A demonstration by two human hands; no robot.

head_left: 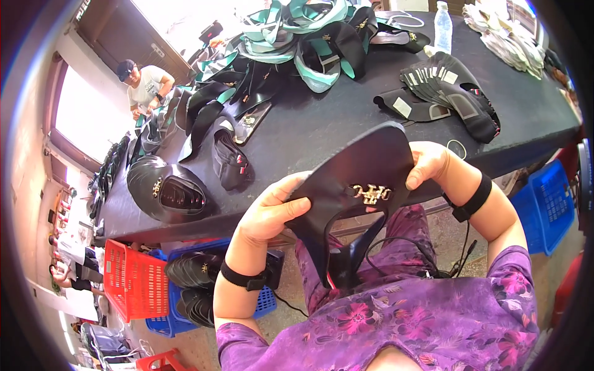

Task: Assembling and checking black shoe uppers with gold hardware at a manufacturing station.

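Observation:
A black shoe upper [346, 170] with a gold buckle ornament is held up in front of me, over the near edge of the table. My left hand [275, 207] grips its left side, thumb on the outer face and fingers behind. On the other side, my right hand [428, 164] pinches the edge the same way, close to the ornament. The upper's two narrow straps hang down toward my lap and meet at the back. Nearest to my left hand on the table are a small folded stack of black pieces [230, 162] and a nested stack of black uppers [166, 190].
A heap of black and teal uppers [266, 43] covers the far side of the dark table [334, 117]. Fanned black pieces [448, 89], a water bottle [443, 28] and white gloves [504, 37] lie right. Red [133, 278] and blue crates [544, 207] stand below; a co-worker [147, 86] sits far left.

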